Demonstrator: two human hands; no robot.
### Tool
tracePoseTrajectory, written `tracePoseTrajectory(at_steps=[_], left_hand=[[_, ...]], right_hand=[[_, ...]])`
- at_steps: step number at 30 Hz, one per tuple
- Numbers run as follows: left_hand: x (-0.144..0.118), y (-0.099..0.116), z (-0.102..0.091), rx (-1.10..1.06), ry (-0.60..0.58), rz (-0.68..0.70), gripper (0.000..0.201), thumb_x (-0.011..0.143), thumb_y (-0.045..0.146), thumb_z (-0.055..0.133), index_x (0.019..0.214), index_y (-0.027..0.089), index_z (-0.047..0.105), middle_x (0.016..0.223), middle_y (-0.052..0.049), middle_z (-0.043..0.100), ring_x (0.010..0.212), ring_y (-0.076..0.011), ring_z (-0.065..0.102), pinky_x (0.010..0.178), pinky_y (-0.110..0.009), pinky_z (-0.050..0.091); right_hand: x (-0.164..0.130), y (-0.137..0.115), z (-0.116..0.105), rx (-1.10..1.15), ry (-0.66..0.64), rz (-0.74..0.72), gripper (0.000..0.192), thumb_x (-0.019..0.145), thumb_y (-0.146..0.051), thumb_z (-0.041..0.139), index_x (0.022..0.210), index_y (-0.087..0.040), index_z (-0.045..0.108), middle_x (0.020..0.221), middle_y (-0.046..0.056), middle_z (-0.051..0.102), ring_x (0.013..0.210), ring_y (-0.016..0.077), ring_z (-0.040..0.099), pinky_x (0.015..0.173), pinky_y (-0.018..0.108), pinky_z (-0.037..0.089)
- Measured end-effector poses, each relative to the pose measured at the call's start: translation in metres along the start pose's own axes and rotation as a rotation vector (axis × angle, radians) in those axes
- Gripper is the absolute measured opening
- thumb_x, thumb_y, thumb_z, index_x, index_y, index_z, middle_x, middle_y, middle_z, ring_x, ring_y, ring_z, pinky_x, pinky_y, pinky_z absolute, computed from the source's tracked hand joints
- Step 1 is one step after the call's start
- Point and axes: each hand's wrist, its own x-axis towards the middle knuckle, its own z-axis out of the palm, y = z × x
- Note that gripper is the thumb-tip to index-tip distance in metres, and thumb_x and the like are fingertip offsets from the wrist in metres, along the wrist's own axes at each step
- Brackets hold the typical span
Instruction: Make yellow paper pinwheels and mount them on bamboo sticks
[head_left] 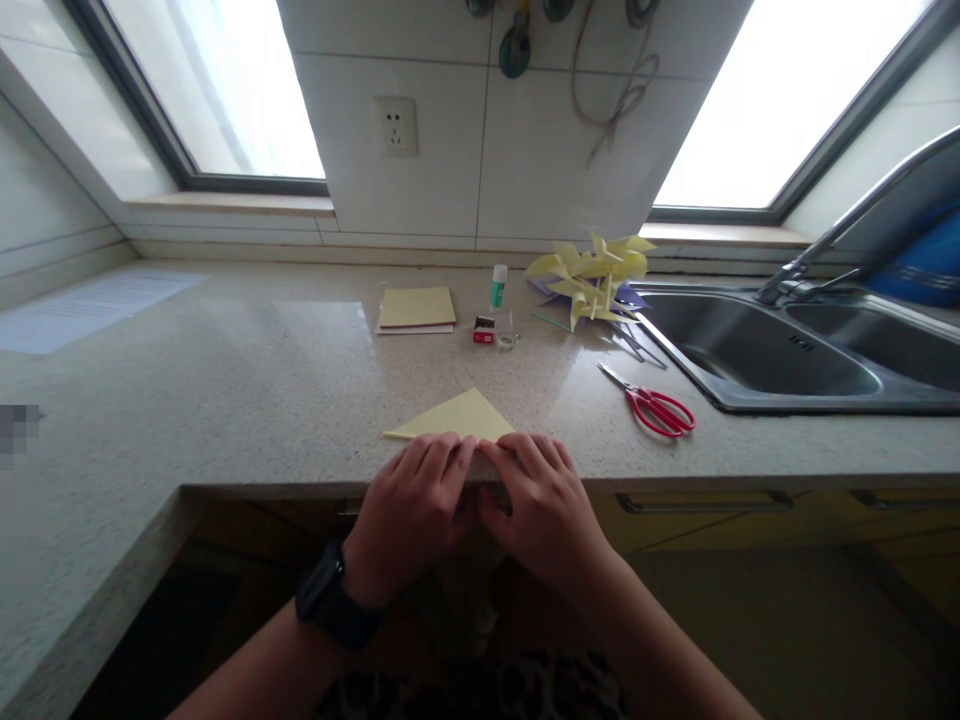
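— Two hands at the counter's [225,390] front edge. Left hand [411,505], right hand [541,505], side by side, fingertips nearly meeting.

— What's under them?

— Yellow paper [457,417], folded to a triangle, lying flat. Its point aims away from the person; its long edge runs along the counter's lip, under the fingers.

— Gripping it?

— No. Both hands lie palm down, fingers stretched forward and pressed on the near edge of the paper. Neither is closed around anything. Dark watch [330,598] on the left wrist.

— Further back?

— Stack of yellow sheets [417,308], well apart from the fold, toward the wall. Right of that, a glue stick [499,286] upright with a green band, a small red item [484,331] just in front of it; can't tell what it is. Then a heap of yellow pinwheels [592,277] near the sink's [750,400] back corner.

— Tools?

— Red scissors [652,405], lying between the fold and the sink, blades pointing back and left. Thin sticks [634,347] lie on the counter by the pinwheels, beside the sink rim.

— Anything else?

— Tap [840,230] arching over the sink from the right. Wall socket [396,126] on the tile above the stack. White sheet [90,305] lying flat at far left.
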Motion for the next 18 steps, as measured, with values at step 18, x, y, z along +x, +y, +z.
tracePoseTrajectory(at_steps=[18], left_hand=[[-0.008, -0.004, -0.008, -0.049, 0.052, 0.095, 0.029, 0.096, 0.013, 0.06, 0.125, 0.013, 0.065, 0.114, -0.008, 0.072, 0.1, -0.0242, 0.067, 0.086, -0.043, 0.06]], right_hand=[[-0.004, 0.011, -0.009, 0.069, 0.017, -0.095, 0.018, 0.097, -0.022, 0.062, 0.112, -0.021, 0.072, 0.093, 0.004, 0.069, 0.091, 0.0212, 0.057, 0.085, 0.038, 0.05]])
